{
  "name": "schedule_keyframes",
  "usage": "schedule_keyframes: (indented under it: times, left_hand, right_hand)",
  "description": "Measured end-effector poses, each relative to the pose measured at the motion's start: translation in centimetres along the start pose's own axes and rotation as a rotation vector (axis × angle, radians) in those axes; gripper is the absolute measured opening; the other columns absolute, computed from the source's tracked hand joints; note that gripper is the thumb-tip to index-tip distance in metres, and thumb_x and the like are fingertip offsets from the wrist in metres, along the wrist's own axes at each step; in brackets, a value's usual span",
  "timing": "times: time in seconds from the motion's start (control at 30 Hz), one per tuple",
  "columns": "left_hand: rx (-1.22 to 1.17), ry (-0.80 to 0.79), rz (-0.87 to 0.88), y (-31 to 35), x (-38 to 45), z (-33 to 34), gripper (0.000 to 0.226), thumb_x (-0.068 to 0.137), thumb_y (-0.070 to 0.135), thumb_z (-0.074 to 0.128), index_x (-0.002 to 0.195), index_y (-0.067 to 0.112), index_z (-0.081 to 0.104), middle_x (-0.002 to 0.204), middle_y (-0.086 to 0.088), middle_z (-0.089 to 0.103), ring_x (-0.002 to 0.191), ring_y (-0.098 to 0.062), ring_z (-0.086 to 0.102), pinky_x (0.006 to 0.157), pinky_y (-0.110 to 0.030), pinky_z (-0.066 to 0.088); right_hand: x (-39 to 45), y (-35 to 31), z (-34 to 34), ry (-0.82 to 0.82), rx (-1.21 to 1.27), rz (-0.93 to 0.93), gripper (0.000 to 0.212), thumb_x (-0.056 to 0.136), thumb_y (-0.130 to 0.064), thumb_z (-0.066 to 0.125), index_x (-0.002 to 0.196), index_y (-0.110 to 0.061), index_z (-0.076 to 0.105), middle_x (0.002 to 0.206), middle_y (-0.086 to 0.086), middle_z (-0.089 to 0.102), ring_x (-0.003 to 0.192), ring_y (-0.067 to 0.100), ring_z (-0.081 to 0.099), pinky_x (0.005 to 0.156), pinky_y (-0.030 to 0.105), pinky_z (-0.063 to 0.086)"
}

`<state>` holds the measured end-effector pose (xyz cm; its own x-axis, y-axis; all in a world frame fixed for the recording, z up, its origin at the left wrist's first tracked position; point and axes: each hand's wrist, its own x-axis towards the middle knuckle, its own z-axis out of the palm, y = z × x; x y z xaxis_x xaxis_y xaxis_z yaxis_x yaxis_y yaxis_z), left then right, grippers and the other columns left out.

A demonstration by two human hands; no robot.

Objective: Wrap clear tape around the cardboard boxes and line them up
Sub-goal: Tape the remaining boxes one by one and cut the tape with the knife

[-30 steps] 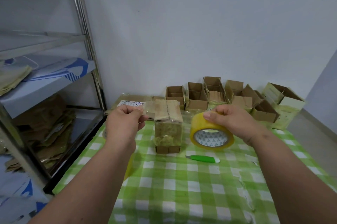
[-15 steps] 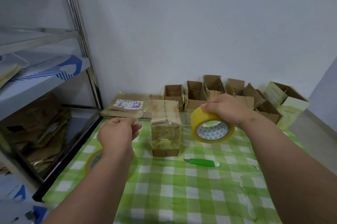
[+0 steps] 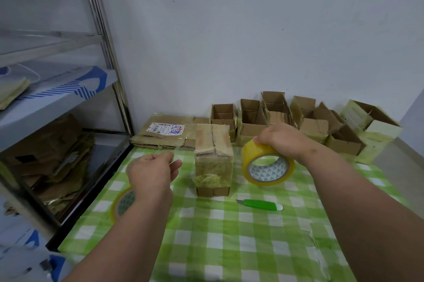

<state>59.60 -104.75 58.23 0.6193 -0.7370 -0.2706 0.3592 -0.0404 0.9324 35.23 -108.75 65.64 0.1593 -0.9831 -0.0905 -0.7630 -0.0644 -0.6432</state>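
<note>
A table under a green-and-white checked cloth (image 3: pixel 229 247) fills the lower frame. On it a taped box (image 3: pixel 213 160) stands upright at centre, a green knife (image 3: pixel 261 204) lower right of it, a tape roll (image 3: pixel 122 201) at left, flattened cardboard (image 3: pixel 160 133) and open boxes (image 3: pixel 298 121) along the far edge.

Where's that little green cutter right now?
In the head view, the green cutter lies flat on the checked tablecloth, just right of the taped box and below the tape roll in the right hand.
</note>
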Motion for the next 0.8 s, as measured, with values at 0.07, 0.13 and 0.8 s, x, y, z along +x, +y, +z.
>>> schedule_keyframes:
  times: [0.07,0.13,0.8]
  left_hand:
    - [0.0,-0.01,-0.04,-0.5,0.2,-0.1,0.011,0.087,0.002,0.066,0.081,0.007,0.059,0.077,-0.009,0.067,0.062,-0.014,0.069,0.055,-0.025,0.051]
    - [0.005,-0.021,-0.078,-1.0,0.4,-0.2,0.01,0.087,0.002,0.065,0.082,0.008,0.059,0.079,-0.009,0.067,0.064,-0.016,0.07,0.054,-0.026,0.05]
    - [0.484,-0.289,-0.038,-2.2,0.1,0.7,0.035,0.088,0.016,0.071,0.116,0.003,0.056,0.108,-0.015,0.059,0.088,-0.027,0.063,0.055,-0.036,0.058]
  right_hand:
    - [-0.1,0.1,0.4,-0.015,0.009,-0.004,0.041,0.098,-0.023,0.056,0.057,-0.023,0.054,0.069,-0.007,0.051,0.068,0.007,0.046,0.062,0.021,0.035]
    - [0.1,0.4,0.7,-0.025,0.038,0.029,0.026,0.096,-0.025,0.059,0.079,-0.01,0.071,0.09,0.005,0.065,0.085,0.017,0.056,0.075,0.032,0.042]
    - [0.4,1.7,5.4,0.213,-0.079,-0.11,0.017,0.097,-0.03,0.056,0.08,-0.033,0.053,0.083,-0.014,0.062,0.088,0.007,0.055,0.097,0.035,0.022]
